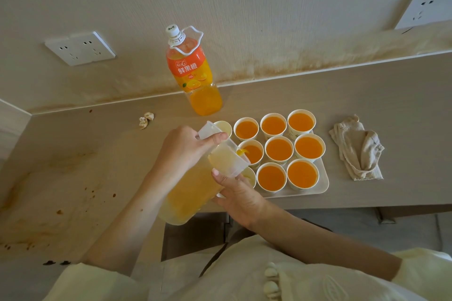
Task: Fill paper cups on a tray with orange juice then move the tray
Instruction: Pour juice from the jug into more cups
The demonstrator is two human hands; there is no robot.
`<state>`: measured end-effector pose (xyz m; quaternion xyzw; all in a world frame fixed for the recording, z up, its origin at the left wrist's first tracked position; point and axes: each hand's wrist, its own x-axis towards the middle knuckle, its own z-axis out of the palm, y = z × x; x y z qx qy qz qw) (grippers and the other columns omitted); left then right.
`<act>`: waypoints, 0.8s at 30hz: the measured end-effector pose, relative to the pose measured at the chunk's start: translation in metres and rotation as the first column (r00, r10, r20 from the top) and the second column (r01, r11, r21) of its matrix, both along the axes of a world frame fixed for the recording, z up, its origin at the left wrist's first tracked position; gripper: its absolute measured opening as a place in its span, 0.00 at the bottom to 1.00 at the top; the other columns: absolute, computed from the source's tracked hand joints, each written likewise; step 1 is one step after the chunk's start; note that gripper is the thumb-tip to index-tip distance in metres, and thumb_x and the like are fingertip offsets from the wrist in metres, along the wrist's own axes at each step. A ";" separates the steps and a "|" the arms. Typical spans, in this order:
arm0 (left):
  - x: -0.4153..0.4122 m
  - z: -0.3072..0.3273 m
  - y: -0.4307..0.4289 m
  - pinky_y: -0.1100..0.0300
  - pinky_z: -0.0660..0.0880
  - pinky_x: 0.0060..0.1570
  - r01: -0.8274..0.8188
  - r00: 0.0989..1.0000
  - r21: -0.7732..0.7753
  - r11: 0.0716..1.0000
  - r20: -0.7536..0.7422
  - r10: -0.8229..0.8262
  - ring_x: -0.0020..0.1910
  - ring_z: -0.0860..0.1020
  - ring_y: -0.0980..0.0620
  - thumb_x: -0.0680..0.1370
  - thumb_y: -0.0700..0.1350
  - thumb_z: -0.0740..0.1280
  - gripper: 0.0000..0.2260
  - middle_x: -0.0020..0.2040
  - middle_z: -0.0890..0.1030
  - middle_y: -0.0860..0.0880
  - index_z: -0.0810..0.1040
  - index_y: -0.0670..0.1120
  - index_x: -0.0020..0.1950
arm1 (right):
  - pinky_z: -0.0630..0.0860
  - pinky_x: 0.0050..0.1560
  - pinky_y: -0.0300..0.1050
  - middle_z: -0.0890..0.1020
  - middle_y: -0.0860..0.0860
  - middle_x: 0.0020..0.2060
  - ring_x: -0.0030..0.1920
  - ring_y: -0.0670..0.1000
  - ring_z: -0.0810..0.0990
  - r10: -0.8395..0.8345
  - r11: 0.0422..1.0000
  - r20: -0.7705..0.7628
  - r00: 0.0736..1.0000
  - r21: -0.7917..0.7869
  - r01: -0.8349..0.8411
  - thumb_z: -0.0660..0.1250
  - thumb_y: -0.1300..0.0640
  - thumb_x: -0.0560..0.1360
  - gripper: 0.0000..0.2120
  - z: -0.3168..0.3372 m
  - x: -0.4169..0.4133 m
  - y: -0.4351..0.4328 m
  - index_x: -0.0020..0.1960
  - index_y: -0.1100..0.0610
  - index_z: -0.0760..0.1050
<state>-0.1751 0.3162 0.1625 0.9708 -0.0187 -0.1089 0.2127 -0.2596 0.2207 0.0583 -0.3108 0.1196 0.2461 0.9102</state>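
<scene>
A white tray (322, 179) on the counter carries several paper cups, most full of orange juice (278, 149). A clear plastic pitcher (193, 193) of juice is tilted, its spout over the middle-left cup (253, 153), with juice running in. My left hand (183, 151) grips the pitcher near its top and lid. My right hand (238, 197) holds the pitcher from below near the spout, thumb on its side. Two cups look empty: one at the tray's far left (223, 127), one at the near left (249, 175), partly hidden by the pitcher.
An orange juice bottle (194, 73) stands capped at the back by the wall. A crumpled cloth (357, 151) lies right of the tray. A small crumpled paper scrap (146, 120) lies left of the tray. The counter's left part is stained. Wall sockets (80, 47) sit above.
</scene>
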 end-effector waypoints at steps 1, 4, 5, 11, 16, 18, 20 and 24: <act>0.000 0.000 0.000 0.60 0.53 0.27 0.000 1.000 0.000 1.000 0.000 0.000 0.23 0.56 0.54 0.69 0.66 0.68 0.30 0.23 0.56 0.53 0.57 0.47 0.25 | 0.79 0.57 0.51 0.76 0.52 0.65 0.67 0.55 0.73 -0.001 1.000 0.003 1.000 -0.001 0.001 0.82 0.44 0.59 0.46 0.000 0.000 0.000 0.71 0.46 0.64; -0.001 0.001 0.001 0.61 0.53 0.26 0.003 1.000 -0.005 1.000 0.001 -0.003 0.22 0.56 0.55 0.68 0.67 0.68 0.30 0.22 0.56 0.54 0.57 0.47 0.25 | 0.79 0.55 0.49 0.76 0.52 0.65 0.66 0.55 0.73 -0.002 1.000 0.008 1.000 -0.006 0.002 0.81 0.43 0.59 0.45 0.000 0.000 0.000 0.70 0.45 0.64; -0.001 0.002 0.001 0.61 0.52 0.26 0.003 1.000 -0.008 1.000 0.002 -0.003 0.22 0.56 0.55 0.68 0.67 0.68 0.30 0.22 0.56 0.54 0.57 0.47 0.25 | 0.79 0.55 0.49 0.76 0.53 0.65 0.66 0.55 0.73 -0.001 1.000 0.011 1.000 -0.007 0.001 0.81 0.43 0.59 0.45 0.001 -0.001 0.001 0.70 0.46 0.64; -0.001 0.003 0.000 0.61 0.53 0.27 0.001 1.000 -0.011 1.000 -0.001 -0.001 0.22 0.56 0.54 0.69 0.65 0.69 0.30 0.22 0.56 0.53 0.57 0.47 0.25 | 0.80 0.48 0.45 0.76 0.54 0.64 0.64 0.54 0.75 -0.005 1.000 0.000 1.000 0.009 0.005 0.82 0.43 0.56 0.47 0.006 0.000 0.000 0.69 0.46 0.64; 0.001 0.002 0.001 0.61 0.53 0.26 0.009 1.000 -0.017 1.000 -0.001 -0.009 0.21 0.56 0.55 0.69 0.65 0.69 0.30 0.19 0.54 0.56 0.57 0.47 0.24 | 0.80 0.46 0.44 0.76 0.54 0.63 0.61 0.53 0.76 -0.009 1.000 0.023 1.000 0.030 0.008 0.80 0.45 0.59 0.42 0.010 -0.002 -0.001 0.68 0.47 0.65; 0.001 0.002 0.001 0.61 0.53 0.26 0.008 1.000 -0.016 1.000 0.001 -0.008 0.21 0.55 0.55 0.69 0.65 0.69 0.30 0.19 0.54 0.56 0.57 0.47 0.24 | 0.80 0.47 0.45 0.76 0.54 0.64 0.62 0.53 0.76 -0.013 0.999 0.025 1.000 0.039 0.012 0.81 0.45 0.58 0.44 0.010 -0.001 -0.001 0.69 0.47 0.65; 0.002 0.001 0.001 0.61 0.53 0.26 0.009 1.000 -0.012 1.000 0.000 -0.009 0.21 0.56 0.55 0.69 0.65 0.69 0.30 0.20 0.55 0.55 0.57 0.47 0.24 | 0.80 0.48 0.45 0.76 0.54 0.63 0.62 0.53 0.77 -0.020 0.999 0.019 1.000 0.044 0.019 0.82 0.45 0.58 0.45 0.009 0.000 0.000 0.69 0.48 0.64; 0.002 0.002 0.000 0.61 0.53 0.26 0.023 1.000 0.005 1.000 0.002 -0.023 0.22 0.56 0.54 0.69 0.65 0.68 0.30 0.22 0.56 0.53 0.57 0.47 0.25 | 0.80 0.49 0.46 0.76 0.53 0.64 0.63 0.54 0.75 -0.015 0.999 -0.004 1.000 0.032 0.015 0.83 0.44 0.56 0.47 0.006 0.000 0.001 0.70 0.47 0.64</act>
